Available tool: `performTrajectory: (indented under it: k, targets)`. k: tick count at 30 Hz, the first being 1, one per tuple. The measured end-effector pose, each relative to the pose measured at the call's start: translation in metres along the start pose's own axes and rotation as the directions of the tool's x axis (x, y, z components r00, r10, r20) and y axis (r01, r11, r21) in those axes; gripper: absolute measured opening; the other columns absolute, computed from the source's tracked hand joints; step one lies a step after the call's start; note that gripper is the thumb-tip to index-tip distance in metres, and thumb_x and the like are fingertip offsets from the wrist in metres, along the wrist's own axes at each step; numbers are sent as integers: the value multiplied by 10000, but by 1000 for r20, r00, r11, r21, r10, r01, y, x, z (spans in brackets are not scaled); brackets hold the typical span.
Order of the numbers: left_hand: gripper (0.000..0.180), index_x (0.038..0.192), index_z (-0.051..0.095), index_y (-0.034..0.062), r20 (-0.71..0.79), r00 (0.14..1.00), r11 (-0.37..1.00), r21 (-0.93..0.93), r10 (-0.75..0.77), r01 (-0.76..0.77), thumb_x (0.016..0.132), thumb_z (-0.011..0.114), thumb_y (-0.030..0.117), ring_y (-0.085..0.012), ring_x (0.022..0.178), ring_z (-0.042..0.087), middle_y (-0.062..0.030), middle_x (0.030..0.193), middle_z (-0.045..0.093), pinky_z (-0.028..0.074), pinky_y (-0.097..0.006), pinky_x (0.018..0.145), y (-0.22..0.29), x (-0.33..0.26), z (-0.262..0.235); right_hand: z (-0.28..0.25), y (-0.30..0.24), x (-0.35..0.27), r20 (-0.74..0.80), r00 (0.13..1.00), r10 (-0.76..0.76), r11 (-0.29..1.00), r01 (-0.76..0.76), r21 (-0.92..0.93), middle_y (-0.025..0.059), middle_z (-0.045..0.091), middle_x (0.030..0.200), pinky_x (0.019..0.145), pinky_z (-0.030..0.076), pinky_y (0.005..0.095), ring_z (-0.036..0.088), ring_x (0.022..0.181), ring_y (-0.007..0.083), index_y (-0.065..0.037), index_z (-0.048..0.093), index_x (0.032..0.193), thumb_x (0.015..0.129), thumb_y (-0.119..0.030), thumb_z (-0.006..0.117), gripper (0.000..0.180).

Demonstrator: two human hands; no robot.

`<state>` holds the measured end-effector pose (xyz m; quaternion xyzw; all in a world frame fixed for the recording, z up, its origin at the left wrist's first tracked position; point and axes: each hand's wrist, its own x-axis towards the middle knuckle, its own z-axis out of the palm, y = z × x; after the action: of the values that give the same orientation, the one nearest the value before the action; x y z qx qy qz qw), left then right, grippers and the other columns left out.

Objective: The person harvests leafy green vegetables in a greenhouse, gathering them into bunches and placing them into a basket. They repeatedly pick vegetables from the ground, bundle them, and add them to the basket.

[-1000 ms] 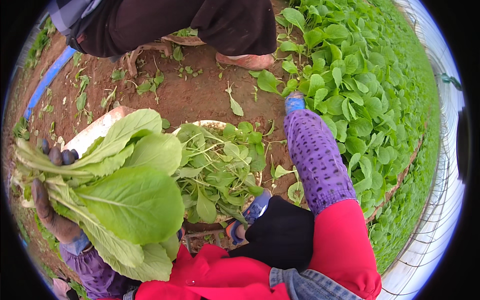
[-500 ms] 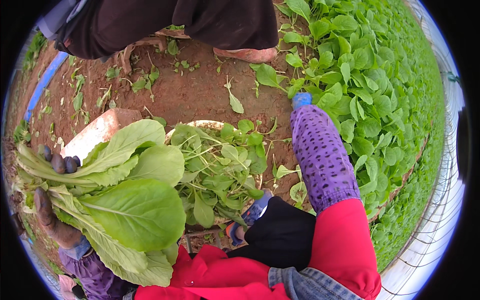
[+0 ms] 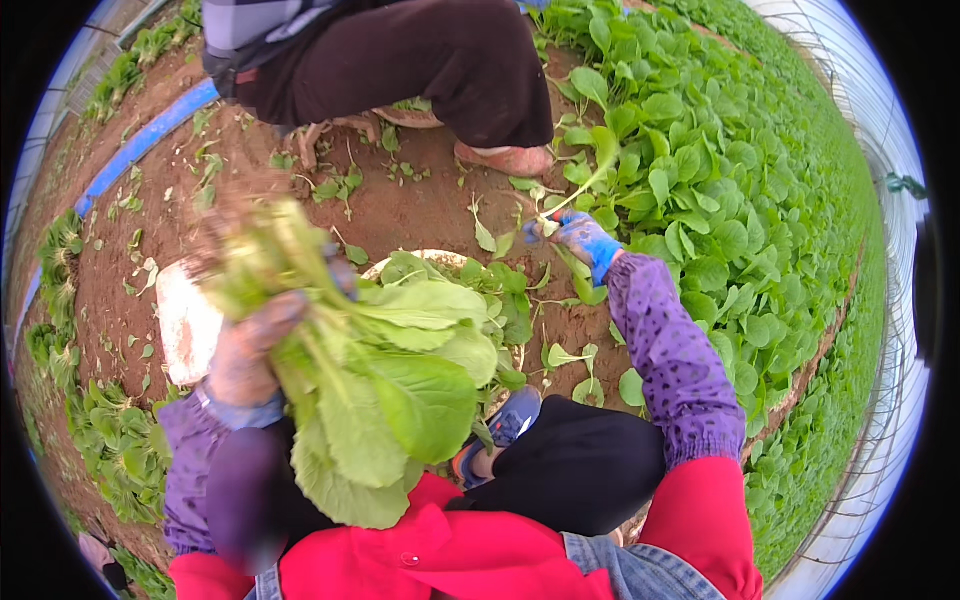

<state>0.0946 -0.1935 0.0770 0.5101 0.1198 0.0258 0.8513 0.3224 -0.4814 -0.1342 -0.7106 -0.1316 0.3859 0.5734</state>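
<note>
My left hand (image 3: 250, 365), in a soiled glove, is closed round the stems of a large bunch of leafy greens (image 3: 400, 365), whose broad leaves hang toward my lap; roots and stems at its far end are blurred. At the edge of the planted bed, my right hand (image 3: 580, 240) wears a blue-and-grey glove. Its fingers are closed on a leafy green plant (image 3: 604, 160), with the leaf pointing up and away. Between my hands sits a round tub (image 3: 445, 257) holding loose small greens (image 3: 515, 315), partly hidden behind the bunch.
Dense greens (image 3: 760, 240) fill the bed on the right. A co-worker's dark trouser leg (image 3: 460, 70) is across from me. A whitish block (image 3: 188, 325) rests on the soil left of the tub. Heaped greens (image 3: 120, 450) lie farther left, near a blue strip (image 3: 150, 140).
The bunch in my left hand has swung right and in toward my body, over part of the tub. My right hand has drawn back from the leaves and now shows a plant in its fingers.
</note>
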Motion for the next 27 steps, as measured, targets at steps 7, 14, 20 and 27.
performTrajectory:
  k: [7,14,20,27]
  targets:
    - [366,1126,544,11,151,988,998,60,-24,15,787,663,80,-148,897,595,-77,1039,616,483,-264,787,-30,12,25,88,-162,-76,11,885,-465,771,399,496,139,583,1112,961,394,372,542,1081,267,25,549,1109,925,-256,501,339]
    - [394,1134,524,21,321,947,991,122,19,-61,778,667,111,-121,880,577,-42,1015,605,472,-267,789,-40,3,46,157,-207,-116,-66,846,-529,577,415,704,123,580,1119,941,429,350,539,1066,209,40,540,1104,947,-227,456,320]
    - [490,1160,491,19,233,951,944,211,202,-252,734,726,83,-145,987,565,-57,1092,586,464,-287,853,-44,0,24,110,-186,-148,-169,922,-347,922,303,-239,90,636,939,779,462,264,603,853,152,7,577,1084,905,-277,549,336]
    - [651,1172,518,50,206,875,522,734,438,-434,610,791,233,-264,913,603,-133,1009,604,485,-349,783,-53,6,-7,126,-197,-155,-231,854,-466,885,444,-141,23,563,895,683,465,236,520,774,90,-74,471,1246,827,-235,666,490]
